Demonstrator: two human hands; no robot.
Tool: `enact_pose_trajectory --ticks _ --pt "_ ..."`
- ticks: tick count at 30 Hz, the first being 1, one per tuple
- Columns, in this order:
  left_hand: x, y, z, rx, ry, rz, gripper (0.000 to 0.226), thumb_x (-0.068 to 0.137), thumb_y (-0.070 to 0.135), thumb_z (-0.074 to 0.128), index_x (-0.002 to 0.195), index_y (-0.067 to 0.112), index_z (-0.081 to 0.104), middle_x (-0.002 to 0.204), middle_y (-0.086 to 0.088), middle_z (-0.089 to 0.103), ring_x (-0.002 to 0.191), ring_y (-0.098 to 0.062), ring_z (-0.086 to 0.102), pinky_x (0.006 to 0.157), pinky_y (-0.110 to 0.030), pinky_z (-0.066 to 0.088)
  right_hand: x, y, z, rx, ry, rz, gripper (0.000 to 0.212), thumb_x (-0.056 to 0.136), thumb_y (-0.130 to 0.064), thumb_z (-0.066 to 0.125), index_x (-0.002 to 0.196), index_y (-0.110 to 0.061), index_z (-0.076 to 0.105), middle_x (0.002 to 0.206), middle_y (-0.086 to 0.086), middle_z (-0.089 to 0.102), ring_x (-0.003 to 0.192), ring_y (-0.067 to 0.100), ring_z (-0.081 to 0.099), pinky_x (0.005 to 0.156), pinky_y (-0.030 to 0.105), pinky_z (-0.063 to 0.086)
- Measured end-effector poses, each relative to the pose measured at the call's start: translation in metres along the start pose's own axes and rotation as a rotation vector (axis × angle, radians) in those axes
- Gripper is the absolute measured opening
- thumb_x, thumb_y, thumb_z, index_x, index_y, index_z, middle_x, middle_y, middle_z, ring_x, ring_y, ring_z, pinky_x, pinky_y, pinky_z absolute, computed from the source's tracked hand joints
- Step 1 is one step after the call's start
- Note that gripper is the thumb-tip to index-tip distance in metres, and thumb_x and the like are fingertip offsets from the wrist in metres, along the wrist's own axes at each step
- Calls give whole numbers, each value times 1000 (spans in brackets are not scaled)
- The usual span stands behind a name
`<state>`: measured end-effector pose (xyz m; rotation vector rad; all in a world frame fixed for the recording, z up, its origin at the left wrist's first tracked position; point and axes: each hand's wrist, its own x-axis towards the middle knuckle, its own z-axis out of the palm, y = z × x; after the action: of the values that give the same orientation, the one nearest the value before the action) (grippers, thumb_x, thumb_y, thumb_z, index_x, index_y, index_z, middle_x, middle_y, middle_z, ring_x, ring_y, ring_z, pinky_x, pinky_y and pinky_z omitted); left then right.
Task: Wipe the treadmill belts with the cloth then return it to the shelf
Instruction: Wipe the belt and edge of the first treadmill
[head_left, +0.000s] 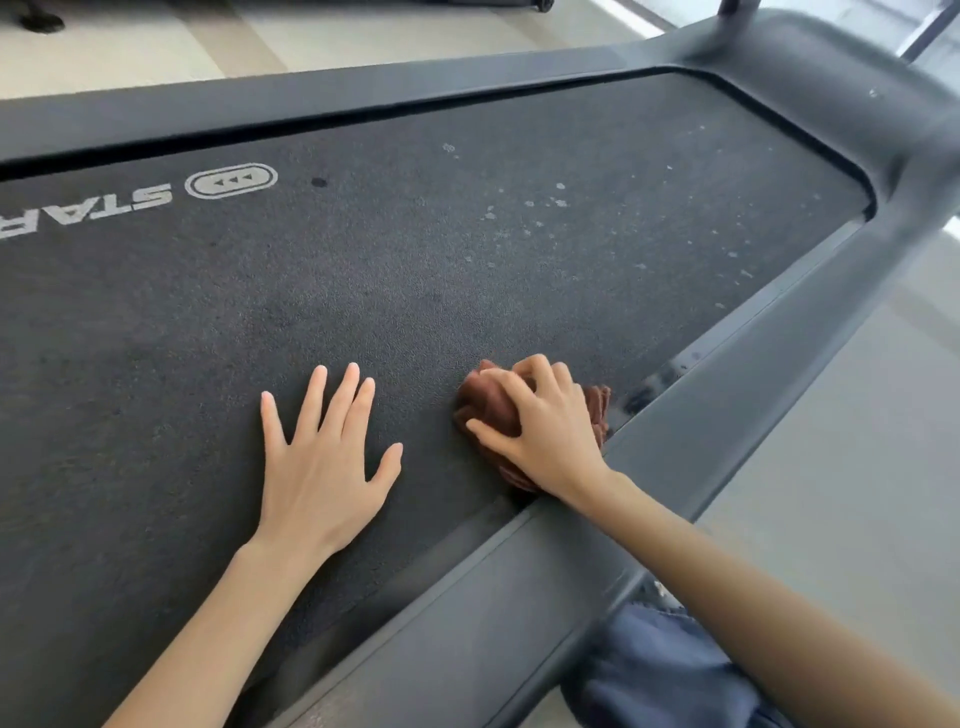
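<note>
A black treadmill belt (395, 270) fills most of the head view, with pale specks toward its far right end. A bunched brown cloth (485, 402) lies on the belt by the near side rail. My right hand (545, 426) grips the cloth, fingers curled over it and pressing it onto the belt. My left hand (322, 457) rests flat on the belt to the left of the cloth, fingers spread and straight, holding nothing.
A dark grey side rail (691, 405) runs along the near right edge of the belt, and another rail (311, 98) along the far side. A rounded end cover (852, 93) closes the belt at top right. Pale floor (857, 441) lies to the right. My dark blue trouser leg (660, 670) shows at the bottom.
</note>
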<state>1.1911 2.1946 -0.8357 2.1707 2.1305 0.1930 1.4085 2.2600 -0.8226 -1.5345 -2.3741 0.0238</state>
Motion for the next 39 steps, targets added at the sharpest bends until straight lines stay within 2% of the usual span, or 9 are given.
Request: enact_pose_trajectory --ticks 5,7,10,11,16,18,24,33,39 --pt "-2 -5 6 -5 46 21 70 86 52 27 141 11 41 152 -3 32 143 -25 21 111 -61 17 18 43 -5 75 -72 -225 53 76 -48 71 120 -20 63 105 10 57 94 33 52 79 46 48" --pt "-3 -5 7 -12 52 21 69 86 52 28 141 11 42 152 -3 32 143 -24 22 112 -60 17 41 74 -7 33 -21 -86 55 79 -45 71 125 -18 59 110 13 55 100 35 51 84 49 47" --pt "-3 -4 7 -9 58 11 69 86 52 28 141 12 41 152 -2 32 143 -24 21 112 -58 17 71 100 -7 -14 58 373 64 85 -49 61 136 -15 42 124 15 47 114 37 43 93 49 41" --pt "-3 -3 7 -9 57 7 69 86 51 28 141 12 41 152 -2 32 143 -23 21 113 -58 16 74 95 -6 -45 80 413 62 87 -50 58 135 -15 42 124 16 47 113 38 43 91 49 40" --pt "-4 -1 4 -9 48 -8 69 85 50 29 141 12 41 152 -2 32 143 -23 22 113 -56 19 39 10 8 -55 17 -106 52 88 -58 43 119 -19 58 102 13 53 89 35 49 71 44 46" --pt "-3 -2 3 -5 44 -7 69 85 51 29 141 12 42 152 -2 33 143 -23 23 112 -56 20 34 -7 10 -46 -16 -209 52 87 -59 43 118 -20 59 103 12 54 88 34 50 70 44 46" --pt "1 -3 5 -27 53 -39 67 86 51 32 142 16 40 152 3 31 143 -19 21 113 -54 19 67 9 20 -18 52 -355 44 86 -57 49 112 -25 63 103 6 57 89 29 51 71 39 43" --pt "24 9 4 1 20 -146 67 88 52 24 146 20 33 155 5 24 145 -16 14 114 -56 18 204 28 48 -65 -7 -350 46 90 -56 48 121 -23 57 110 8 51 101 29 47 80 38 38" --pt "42 47 5 24 6 -307 70 87 53 25 144 14 36 154 -6 26 144 -30 16 113 -57 18 113 64 26 117 17 -533 39 85 -55 53 105 -23 61 102 5 52 87 25 47 70 34 35"
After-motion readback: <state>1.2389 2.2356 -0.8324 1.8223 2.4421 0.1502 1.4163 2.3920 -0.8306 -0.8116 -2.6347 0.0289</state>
